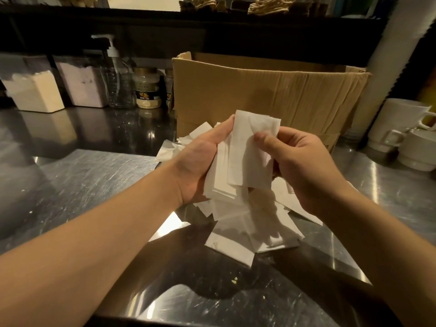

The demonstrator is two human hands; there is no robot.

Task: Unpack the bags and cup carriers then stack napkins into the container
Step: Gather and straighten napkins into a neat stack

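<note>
Watching via head cam: both hands up over the steel surface [77,175], w/ a stack of white napkins [245,156] between them. Left hand [200,164] cradles the stack from the left side, palm toward it, fingers wrapped behind, thumb along the top left edge. Right hand [299,166] pinches the front napkin, thumb pressed on its face approx mid-height, other fingers curled behind the stack. Stack is held roughly upright, slightly fanned at the bottom.

Below the hands I see a loose pile of napkins [238,230] scattered on the surface, some overlapping, a few more poking out behind the left hand near the box. Open cardboard box [266,95] stands just behind the hands, flaps up; can't see inside it.

Back left: two clear tubs [54,90] of powder, a pump bottle [118,83], a labelled jar [146,90]. Far right: white mugs [401,128], stacked. Shelf above holds brown paper items, too dim to tell what.
</note>
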